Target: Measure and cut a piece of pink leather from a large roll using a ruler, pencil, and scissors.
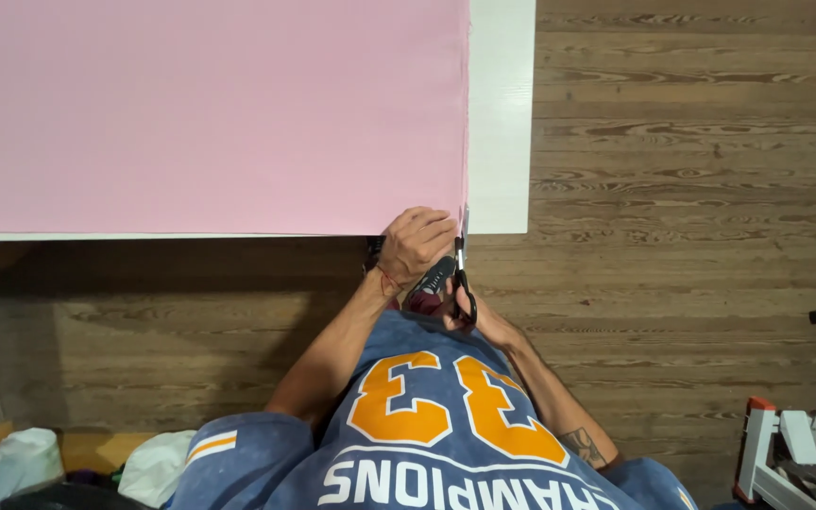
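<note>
A large sheet of pink fabric (210, 113) lies flat on a white table (502, 113). My left hand (417, 244) pinches the fabric's near right corner at the table's front edge. My right hand (472, 316) is just below it, gripping black-handled scissors (461, 279). The blades point up at the fabric's right edge beside my left fingers. Most of my right hand is hidden behind the scissor handles and my blue shirt.
Wood plank floor (691, 189) spreads to the right of and below the table. A metal frame with orange parts (786, 444) stands at the lower right. White bags (11, 463) lie at the lower left.
</note>
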